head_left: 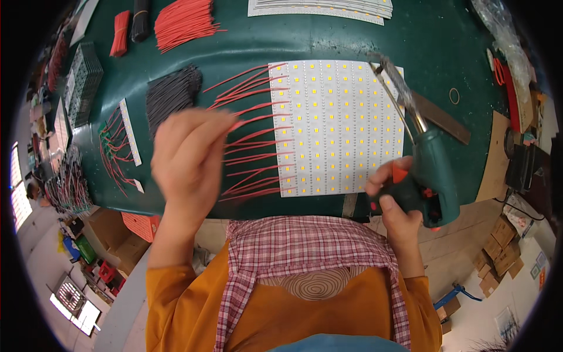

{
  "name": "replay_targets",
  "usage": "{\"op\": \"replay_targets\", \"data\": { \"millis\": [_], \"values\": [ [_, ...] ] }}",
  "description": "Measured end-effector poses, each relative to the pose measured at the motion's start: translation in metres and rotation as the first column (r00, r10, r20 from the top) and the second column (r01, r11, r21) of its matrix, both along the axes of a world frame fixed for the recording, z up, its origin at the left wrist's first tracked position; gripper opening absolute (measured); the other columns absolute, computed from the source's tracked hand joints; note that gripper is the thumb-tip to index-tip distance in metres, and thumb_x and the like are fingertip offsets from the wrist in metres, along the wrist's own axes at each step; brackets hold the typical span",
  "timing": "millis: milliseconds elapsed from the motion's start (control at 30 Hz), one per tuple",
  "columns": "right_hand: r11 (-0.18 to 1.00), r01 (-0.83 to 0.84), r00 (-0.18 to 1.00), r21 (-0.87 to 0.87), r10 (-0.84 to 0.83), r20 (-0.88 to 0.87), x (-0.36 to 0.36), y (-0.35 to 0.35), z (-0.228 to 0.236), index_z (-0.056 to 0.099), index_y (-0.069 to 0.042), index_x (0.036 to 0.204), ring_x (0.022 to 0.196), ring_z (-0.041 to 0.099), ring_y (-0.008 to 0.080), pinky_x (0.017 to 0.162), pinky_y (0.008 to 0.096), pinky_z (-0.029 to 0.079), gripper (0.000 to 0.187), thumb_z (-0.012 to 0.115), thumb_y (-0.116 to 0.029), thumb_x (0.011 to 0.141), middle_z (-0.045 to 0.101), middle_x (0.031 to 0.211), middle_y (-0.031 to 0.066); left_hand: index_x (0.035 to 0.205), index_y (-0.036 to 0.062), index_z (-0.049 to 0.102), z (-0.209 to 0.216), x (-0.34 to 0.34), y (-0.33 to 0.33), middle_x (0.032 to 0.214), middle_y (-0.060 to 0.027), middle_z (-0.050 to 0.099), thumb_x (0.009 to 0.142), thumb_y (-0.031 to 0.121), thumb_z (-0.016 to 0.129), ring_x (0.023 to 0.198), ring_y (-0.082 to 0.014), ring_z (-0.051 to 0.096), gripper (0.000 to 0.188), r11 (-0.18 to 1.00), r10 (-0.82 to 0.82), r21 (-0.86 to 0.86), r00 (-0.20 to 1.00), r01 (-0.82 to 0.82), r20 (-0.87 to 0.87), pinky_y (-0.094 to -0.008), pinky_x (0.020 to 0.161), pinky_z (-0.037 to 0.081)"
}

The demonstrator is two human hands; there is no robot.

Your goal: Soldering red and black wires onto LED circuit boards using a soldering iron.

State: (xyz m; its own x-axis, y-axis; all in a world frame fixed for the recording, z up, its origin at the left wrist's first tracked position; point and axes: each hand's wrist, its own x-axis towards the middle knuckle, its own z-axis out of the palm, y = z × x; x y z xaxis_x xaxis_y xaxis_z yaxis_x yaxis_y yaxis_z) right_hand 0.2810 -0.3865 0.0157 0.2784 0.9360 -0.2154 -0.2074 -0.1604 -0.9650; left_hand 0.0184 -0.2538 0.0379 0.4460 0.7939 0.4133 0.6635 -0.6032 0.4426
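Note:
My right hand [400, 218] is wrapped round the handle of a dark green soldering gun [438, 167] with an orange trigger. Its metal barrel and thin feed tube point up and left, over the right edge of a white LED board sheet [328, 129] dotted with yellow chips. Red wires [252, 142] stick out from the sheet's left side in several rows. Above their loose ends is my left hand [190, 155], slightly blurred, its fingers pinched together. A red bit shows at the fingertips; whether they grip a wire is unclear.
Black wires [170, 97] lie left of the sheet, with red wires [185, 23] behind them. More board sheets [319, 9] are stacked at the far edge. A wired strip [130, 132] lies further left. Beside the gun rests a flat brown bar [443, 117].

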Motion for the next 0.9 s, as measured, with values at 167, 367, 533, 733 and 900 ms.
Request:
{"op": "replay_targets", "data": {
  "millis": [167, 367, 533, 733, 900],
  "values": [
    [0.969, -0.137, 0.982, -0.204, 0.106, -0.156, 0.008, 0.018, -0.002, 0.059, -0.003, 0.117, 0.087, 0.062, 0.0154, 0.080, 0.0296, 0.049, 0.032, 0.064, -0.001, 0.085, 0.067, 0.096, 0.0040, 0.091, 0.0074, 0.070, -0.045, 0.046, 0.052, 0.084, -0.0034, 0.063, 0.071, 0.001, 0.069, 0.078, -0.0230, 0.060, 0.020, 0.986, -0.167, -0.020, 0.983, 0.166, -0.079, -0.0355, 0.069, 0.046],
    [0.914, -0.236, 0.885, -0.330, 0.342, 0.315, 0.011, 0.011, -0.016, 0.070, -0.011, 0.090, 0.087, 0.065, 0.0232, 0.079, 0.0343, 0.052, 0.014, 0.067, -0.004, 0.079, 0.071, 0.081, 0.0037, 0.089, 0.0062, 0.069, -0.058, 0.057, 0.063, 0.079, -0.0031, 0.062, 0.072, 0.001, 0.072, 0.071, -0.0216, 0.059, 0.018, 0.987, -0.161, -0.005, 0.983, 0.161, -0.089, -0.0342, 0.065, 0.045],
    [0.862, -0.262, 0.789, -0.435, 0.450, 0.417, 0.010, 0.002, -0.016, 0.070, -0.014, 0.096, 0.088, 0.066, 0.0253, 0.075, 0.0352, 0.054, 0.020, 0.071, -0.009, 0.077, 0.069, 0.095, 0.0057, 0.087, 0.0051, 0.070, -0.059, 0.060, 0.067, 0.079, -0.0027, 0.064, 0.072, 0.000, 0.075, 0.071, -0.0198, 0.061, 0.017, 0.979, -0.201, 0.006, 0.974, 0.202, -0.101, -0.0327, 0.063, 0.045],
    [0.871, -0.312, 0.808, -0.379, 0.453, 0.377, 0.008, -0.002, -0.019, 0.054, -0.007, 0.120, 0.073, 0.056, 0.0096, 0.066, 0.0263, 0.050, 0.031, 0.065, -0.021, 0.095, 0.062, 0.088, 0.0061, 0.089, 0.0046, 0.071, -0.060, 0.060, 0.068, 0.079, -0.0019, 0.064, 0.070, 0.000, 0.075, 0.071, -0.0185, 0.061, 0.020, 0.973, -0.221, 0.032, 0.966, 0.227, -0.132, -0.0317, 0.063, 0.046],
    [0.892, -0.223, 0.948, -0.394, 0.292, 0.125, 0.002, 0.002, -0.018, 0.056, -0.008, 0.112, 0.073, 0.056, 0.0091, 0.066, 0.0264, 0.049, 0.024, 0.066, -0.021, 0.094, 0.062, 0.089, 0.0056, 0.092, 0.0049, 0.072, -0.061, 0.059, 0.068, 0.081, -0.0012, 0.064, 0.070, 0.001, 0.074, 0.072, -0.0180, 0.062, 0.023, 0.971, -0.217, 0.060, 0.961, 0.230, -0.171, -0.0319, 0.064, 0.048]
  ]
}}
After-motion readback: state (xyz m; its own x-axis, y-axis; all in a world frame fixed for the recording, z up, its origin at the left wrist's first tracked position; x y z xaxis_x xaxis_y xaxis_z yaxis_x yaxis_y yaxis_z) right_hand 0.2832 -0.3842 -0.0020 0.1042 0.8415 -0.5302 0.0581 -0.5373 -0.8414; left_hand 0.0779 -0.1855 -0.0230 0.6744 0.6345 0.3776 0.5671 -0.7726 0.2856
